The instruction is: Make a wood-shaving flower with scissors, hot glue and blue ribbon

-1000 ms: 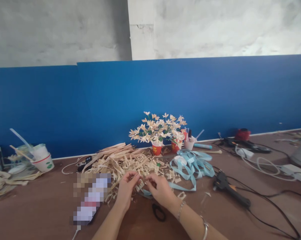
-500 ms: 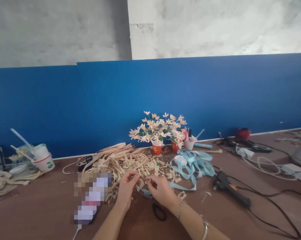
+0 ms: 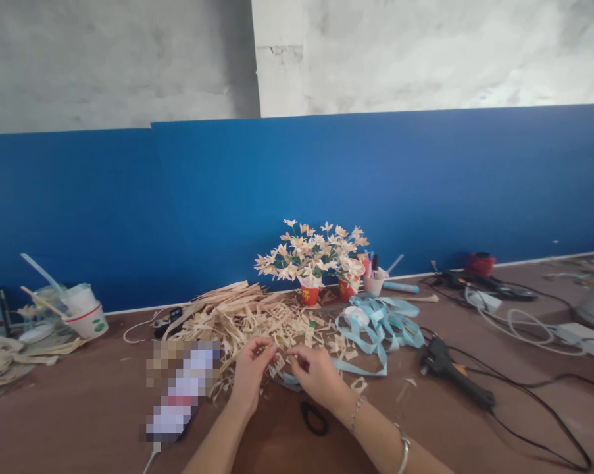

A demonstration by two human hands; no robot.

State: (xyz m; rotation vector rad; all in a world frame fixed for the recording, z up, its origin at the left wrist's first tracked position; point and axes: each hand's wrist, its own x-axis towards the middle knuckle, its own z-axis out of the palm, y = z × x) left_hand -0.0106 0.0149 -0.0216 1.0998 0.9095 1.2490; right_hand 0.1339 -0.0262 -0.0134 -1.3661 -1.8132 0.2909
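Note:
My left hand (image 3: 253, 370) is closed in a pinch, thumb against fingertips, over the near edge of a heap of pale dried husk strips (image 3: 257, 316). Facing it a short gap away, my right hand (image 3: 318, 375) pinches in the same way. Whatever sits between the fingertips is too small to make out. Just below the right hand lies a dark scissors handle (image 3: 315, 419), its blades hidden among the scraps. Behind the heap, pale handmade flowers (image 3: 311, 253) stand in red paper cups (image 3: 310, 293).
Light blue ribbon (image 3: 380, 326) lies tangled to the right, beside a black glue gun (image 3: 457, 375) with trailing cables. A phone (image 3: 183, 395), blurred out, is at left. A white cup (image 3: 87, 321) stands far left. The blue partition (image 3: 227, 197) borders the table's back.

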